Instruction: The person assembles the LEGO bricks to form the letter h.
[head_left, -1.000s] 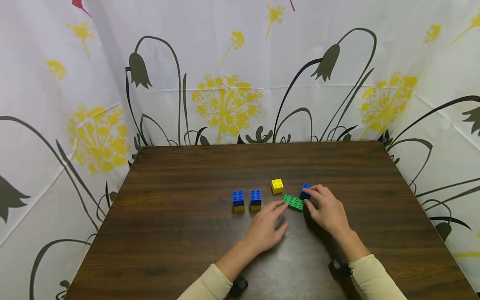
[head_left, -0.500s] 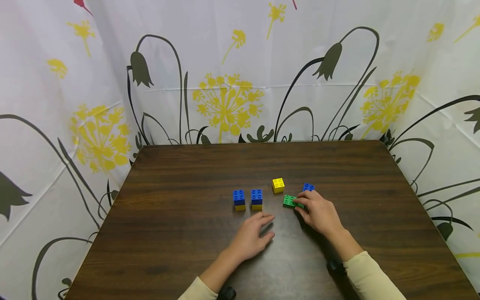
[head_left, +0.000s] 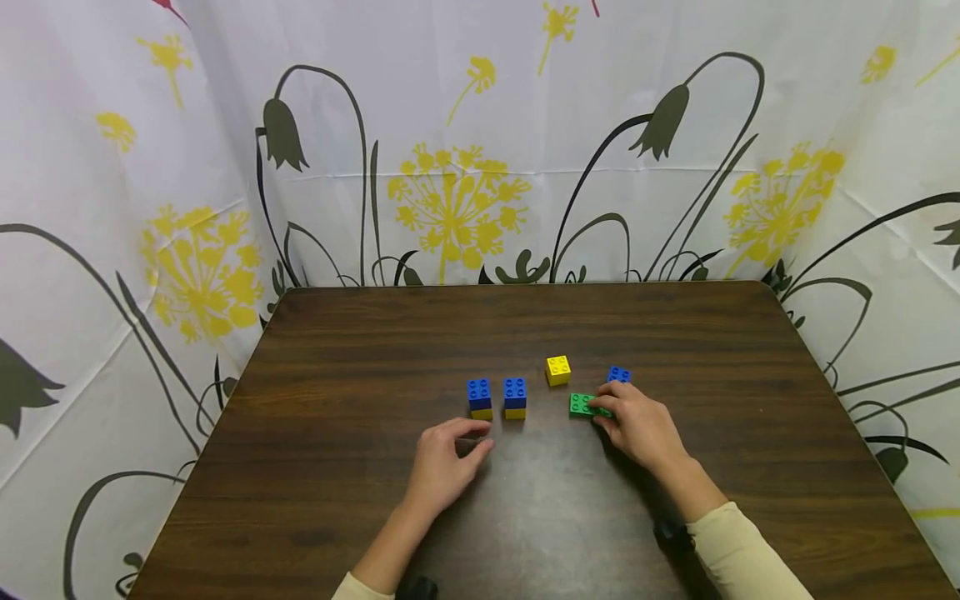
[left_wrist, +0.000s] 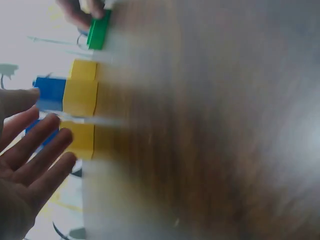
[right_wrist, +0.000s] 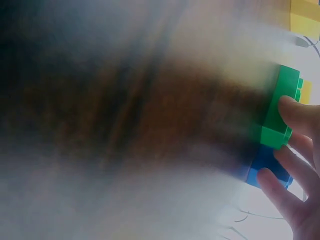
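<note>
My right hand (head_left: 643,427) pinches the right part of a green building brick (head_left: 579,406) lying on the table. In the right wrist view, the thumb presses the near side of the green brick (right_wrist: 281,102); a blue brick (right_wrist: 265,166) sits just behind the other fingers. My left hand (head_left: 441,467) holds nothing and hovers in front of two stacks, its fingers loosely bent. Each stack, the left one (head_left: 479,395) and the right one (head_left: 514,394), has a blue brick on a yellow one. In the left wrist view, the hand (left_wrist: 30,160) has its fingers spread near them.
A single yellow brick (head_left: 558,371) lies behind and between the right stack and the green brick. The dark wooden table (head_left: 360,358) reaches back to a flower-patterned curtain (head_left: 495,100). Its side edges show at left and right.
My left hand has left the green brick and moved left, to in front of the stacks. The right hand shifted from the blue brick to the green one, which has turned to lie straighter.
</note>
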